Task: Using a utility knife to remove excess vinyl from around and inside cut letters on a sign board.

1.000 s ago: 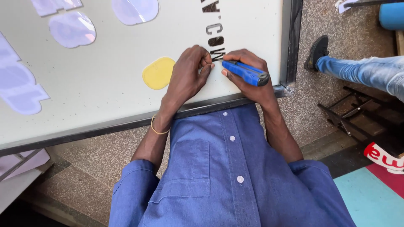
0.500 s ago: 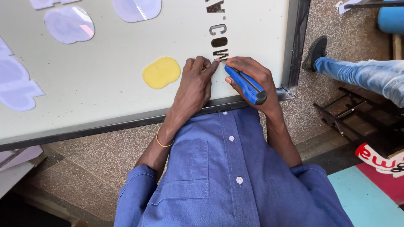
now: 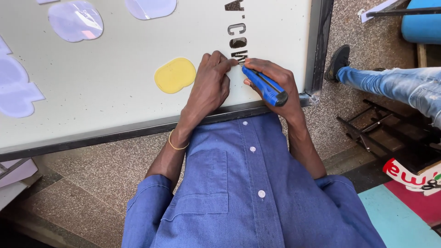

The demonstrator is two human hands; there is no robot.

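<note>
A blue shirt is being seen nearest, both arms being stretched out from it over the board. The left hand is being laid flat, its grip released, fingers pressed beside the dark letters, seemingly to steady the surface. The knife is being clenched in the right hand, tip angled against the lowest letter. Farther off, a yellow patch and pale shapes are lying on the board; another person's leg is being rested on the floor beside it.

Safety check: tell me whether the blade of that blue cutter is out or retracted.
Out. The blue utility knife in the right hand shows a thin tip on the white sign panel beside the left hand fingers.
</note>
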